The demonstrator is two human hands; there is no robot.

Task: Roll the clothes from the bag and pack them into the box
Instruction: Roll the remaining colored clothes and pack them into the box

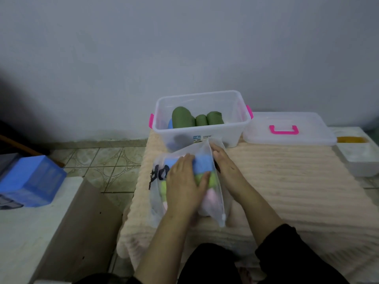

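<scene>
On the far left a blue box [30,181] sits on a white ledge [24,232]. Next to it is a floor of green patterned tiles [106,167], and a plain grey wall [184,48] stands behind everything.

In the middle a fluffy cream blanket [287,181] covers the surface where the person works. On it lies a see-through bag [164,162] with black letters on its left side. Inside the bag are soft clothes [203,167] — blue, green and pink.

The left hand [184,185] lies flat on top of the bag with its fingers straight, pressing on the clothes through the plastic. The right hand [225,167] is just beside it at the bag's open right edge; its fingertips are hidden behind the plastic, so its hold cannot be told.

Just behind the bag stands the clear box [235,128] with pink clips. Three green rolls [196,118] lie side by side inside it, with something blue at their left.

To the right of the box lies its lid [287,119] — flat, with a pink handle. Farther right sits a white tub [361,160].
</scene>
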